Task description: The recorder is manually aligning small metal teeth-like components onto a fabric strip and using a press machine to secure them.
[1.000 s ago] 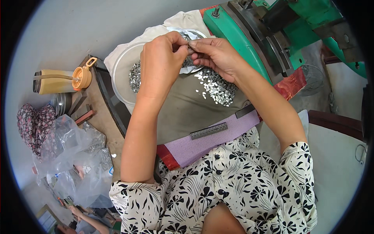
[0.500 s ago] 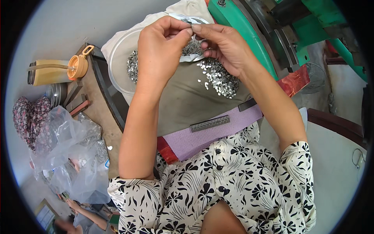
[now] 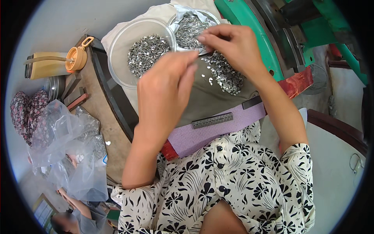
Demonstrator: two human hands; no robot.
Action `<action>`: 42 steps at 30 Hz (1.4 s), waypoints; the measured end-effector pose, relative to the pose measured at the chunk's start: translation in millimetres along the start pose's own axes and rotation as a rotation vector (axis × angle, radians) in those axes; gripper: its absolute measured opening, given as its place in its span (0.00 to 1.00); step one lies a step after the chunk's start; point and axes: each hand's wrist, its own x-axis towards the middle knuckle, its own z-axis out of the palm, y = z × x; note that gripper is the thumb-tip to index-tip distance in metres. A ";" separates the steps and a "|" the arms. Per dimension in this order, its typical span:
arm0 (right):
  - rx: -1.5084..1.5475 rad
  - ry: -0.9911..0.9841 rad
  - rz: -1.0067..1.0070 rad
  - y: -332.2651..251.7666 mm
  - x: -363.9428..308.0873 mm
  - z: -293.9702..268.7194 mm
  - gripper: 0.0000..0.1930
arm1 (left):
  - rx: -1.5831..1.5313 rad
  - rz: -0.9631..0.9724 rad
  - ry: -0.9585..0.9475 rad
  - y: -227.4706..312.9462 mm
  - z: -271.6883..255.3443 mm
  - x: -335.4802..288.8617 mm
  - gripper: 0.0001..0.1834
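My left hand [image 3: 165, 85] is smeared by motion over the cloth, in front of a clear round tub [image 3: 113, 64] of small metal pieces. Its fingers point away from me, and whatever they hold cannot be made out. Thumb and forefinger of my right hand [image 3: 237, 45] are pinched together beside a white-lined bowl [image 3: 216, 19] of thin metal pins [image 3: 190, 31]; anything between them is too small to name. Below that hand lies a loose heap of small flat metal pieces [image 3: 226, 76]. A dark ridged strip [image 3: 212, 120] rests on purple mesh cloth [image 3: 183, 142] near my body.
Green machinery [image 3: 253, 35] stands at the right, close to my right hand. A dark bar [image 3: 252, 102] lies on the purple cloth. On the left are a yellow bottle with an orange lid [image 3: 76, 58] and clear plastic bags [image 3: 62, 132]. Another person [image 3: 83, 214] is at lower left.
My hands, together over the bowl before, have parted. The left has come back toward me and the right has moved slightly right, uncovering the tub and the pins.
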 end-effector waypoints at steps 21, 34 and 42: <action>-0.547 -0.196 -0.356 8.5 -112.2 11.5 0.06 | 0.062 -0.237 -0.224 -6.7 0.1 -139.9 0.18; -0.357 -0.339 -0.141 -2.4 -118.6 43.2 0.06 | -0.070 -0.293 -0.069 -10.0 10.8 -156.0 0.15; -0.391 -0.369 -0.119 -3.8 -118.4 44.7 0.06 | -0.086 -0.326 -0.079 -8.2 10.0 -156.3 0.14</action>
